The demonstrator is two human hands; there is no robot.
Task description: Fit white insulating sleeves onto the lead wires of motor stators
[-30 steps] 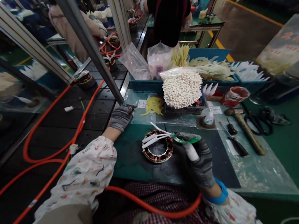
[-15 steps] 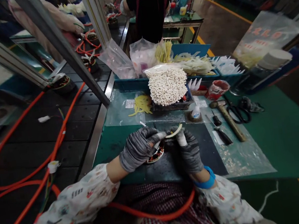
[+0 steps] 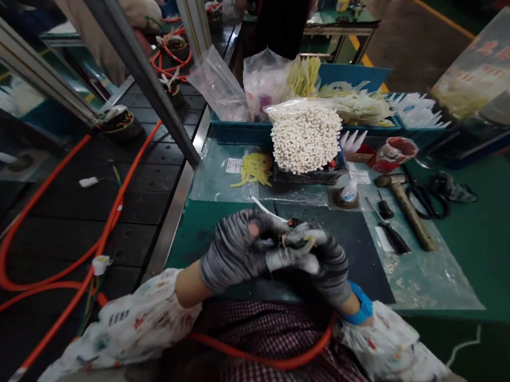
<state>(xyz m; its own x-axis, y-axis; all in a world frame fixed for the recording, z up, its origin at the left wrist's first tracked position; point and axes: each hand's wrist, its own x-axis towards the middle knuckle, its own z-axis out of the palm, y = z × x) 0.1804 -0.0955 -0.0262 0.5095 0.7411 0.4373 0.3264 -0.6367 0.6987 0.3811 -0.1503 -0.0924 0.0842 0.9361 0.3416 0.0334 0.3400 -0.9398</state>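
Note:
Both my hands, in grey striped gloves with white fingertips, meet over the dark mat (image 3: 357, 234). Curled fingers of my left hand (image 3: 238, 249) close around a small piece, mostly hidden, with a white stalk-like strip (image 3: 266, 209) sticking up to the left and orange bits (image 3: 293, 222) at its far side. Against it presses my right hand (image 3: 324, 263), its fingers pinched on a pale yellow-green strip (image 3: 307, 245). The gloves hide where the strip meets the piece.
Ahead lie yellow strips (image 3: 256, 169), a bundle of white-tipped stems (image 3: 307, 138) and a small bottle (image 3: 348, 192). To the right are a hammer (image 3: 409, 212), black scissors (image 3: 428, 201) and an awl-like tool (image 3: 395, 239). An orange hose (image 3: 114, 217) loops at left; a co-worker (image 3: 281, 8) stands beyond.
My hands have come together, and the right one has turned inward with the curved pale strip. The round piece with coloured bits is now covered by my gloves. The view has shifted left.

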